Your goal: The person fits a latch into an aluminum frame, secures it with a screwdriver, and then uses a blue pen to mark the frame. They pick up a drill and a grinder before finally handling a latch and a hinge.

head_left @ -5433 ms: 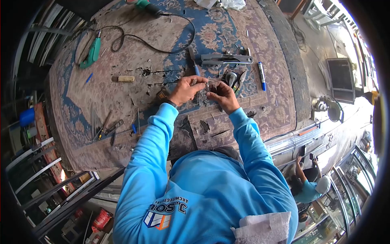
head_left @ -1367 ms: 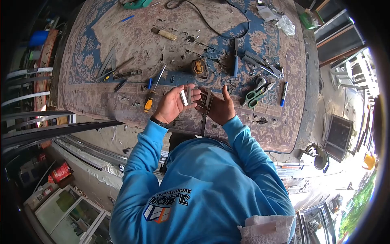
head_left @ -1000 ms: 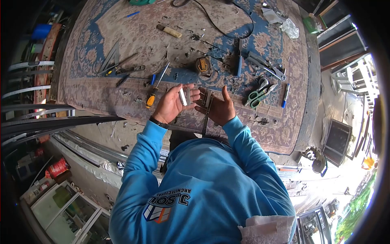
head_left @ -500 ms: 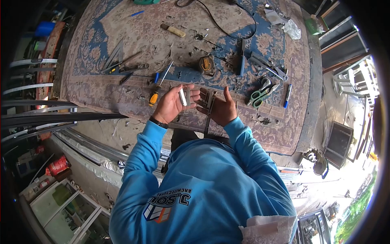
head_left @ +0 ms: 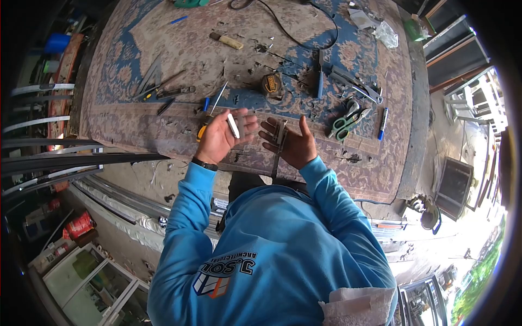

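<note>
Palm up, my left hand (head_left: 222, 137) has its fingers spread, and a small pale metal piece (head_left: 233, 125) lies across them. My right hand (head_left: 296, 145) is also palm up with the thumb apart. Small thin metal pieces (head_left: 281, 133) rest on its fingers. The hands are apart, over the near edge of the carpeted table (head_left: 370, 179). A screwdriver (head_left: 218, 98) lies just beyond my left hand, its yellow handle partly hidden. Beyond the hands sits a round tape measure (head_left: 272, 85).
Green-handled snips (head_left: 343, 126), a blue marker (head_left: 384, 124) and pliers (head_left: 356, 85) lie at the right. A blue-handled tool (head_left: 320, 79) is farther in. A brush (head_left: 227, 40), black cable (head_left: 293, 39) and plastic bag (head_left: 386, 35) lie toward the far side.
My left hand has moved left and slightly up with its metal piece, widening the gap between the hands. My right hand has barely moved.
</note>
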Available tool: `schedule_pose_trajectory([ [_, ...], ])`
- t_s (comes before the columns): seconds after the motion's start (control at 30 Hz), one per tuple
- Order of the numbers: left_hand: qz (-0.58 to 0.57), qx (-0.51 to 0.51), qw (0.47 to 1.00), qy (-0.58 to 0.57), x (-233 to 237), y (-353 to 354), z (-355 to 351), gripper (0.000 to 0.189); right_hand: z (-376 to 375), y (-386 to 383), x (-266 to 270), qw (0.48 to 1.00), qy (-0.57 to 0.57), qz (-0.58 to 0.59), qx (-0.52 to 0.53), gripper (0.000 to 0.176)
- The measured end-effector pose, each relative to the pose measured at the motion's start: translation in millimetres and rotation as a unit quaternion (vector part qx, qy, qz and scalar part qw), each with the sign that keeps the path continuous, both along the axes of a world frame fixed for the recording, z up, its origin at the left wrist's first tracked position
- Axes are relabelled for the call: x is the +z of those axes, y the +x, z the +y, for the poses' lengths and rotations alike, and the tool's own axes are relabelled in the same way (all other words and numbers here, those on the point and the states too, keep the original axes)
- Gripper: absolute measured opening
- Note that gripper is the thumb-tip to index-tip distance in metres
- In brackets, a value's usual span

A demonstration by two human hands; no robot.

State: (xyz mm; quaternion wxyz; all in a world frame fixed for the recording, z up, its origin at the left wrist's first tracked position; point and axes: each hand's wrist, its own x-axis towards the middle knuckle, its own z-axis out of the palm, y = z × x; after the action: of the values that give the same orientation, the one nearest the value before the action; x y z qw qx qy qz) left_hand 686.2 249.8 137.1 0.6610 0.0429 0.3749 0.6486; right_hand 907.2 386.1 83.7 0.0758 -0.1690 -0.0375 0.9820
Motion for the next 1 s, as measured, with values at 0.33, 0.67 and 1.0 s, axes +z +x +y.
schedule_pose_trajectory([
  [0.33,0.235,-0.040,0.968,-0.080,1.9,20.4,17.8,0.022,-0.3,-0.1,0.7,1.000,-0.002,0.013,0.014,0.102],
  [0.67,0.582,-0.142,0.800,-0.020,2.2,79.3,34.1,0.072,-8.8,-13.9,-1.2,0.996,0.042,-0.064,-0.046,0.079],
  [1.0,0.718,-0.101,0.688,0.022,24.6,65.0,-41.4,0.103,-26.8,-5.3,-25.9,0.960,0.163,-0.191,0.125,0.014],
])
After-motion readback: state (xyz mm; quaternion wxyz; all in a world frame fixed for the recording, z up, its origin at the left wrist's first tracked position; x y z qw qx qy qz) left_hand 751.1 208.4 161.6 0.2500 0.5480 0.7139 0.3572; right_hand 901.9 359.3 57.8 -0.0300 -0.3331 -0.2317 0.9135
